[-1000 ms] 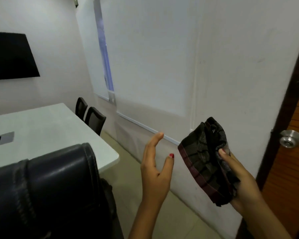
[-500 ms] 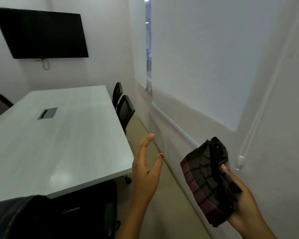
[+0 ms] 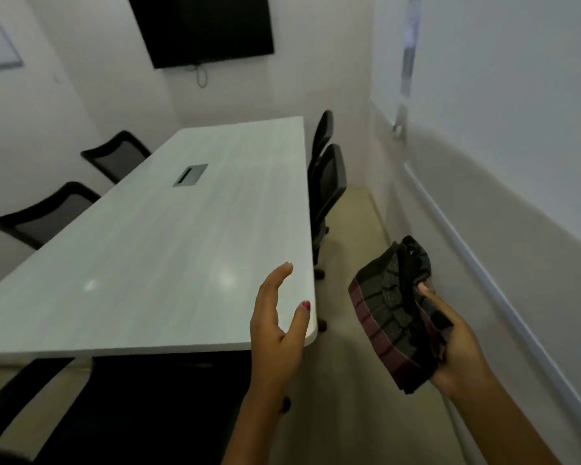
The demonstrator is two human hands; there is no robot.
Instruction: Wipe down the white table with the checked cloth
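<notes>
The long white table (image 3: 168, 250) stretches away from me, with a grey cable hatch (image 3: 190, 175) set in its middle. My right hand (image 3: 457, 347) holds the folded dark checked cloth (image 3: 393, 313), which has a maroon border, in the air to the right of the table's near corner. My left hand (image 3: 275, 327) is raised with straight fingers over that near right corner, palm facing the cloth, and holds nothing.
Black chairs stand along the right side (image 3: 327, 182) and the left side (image 3: 44, 213) of the table, and one (image 3: 141, 407) stands at the near end. A black screen (image 3: 202, 28) hangs on the far wall. A narrow floor strip (image 3: 349, 236) runs between table and right wall.
My view has swung left, from the wall and door to the table, which now fills the middle. Both hands keep their pose; the cloth stays in my right hand.
</notes>
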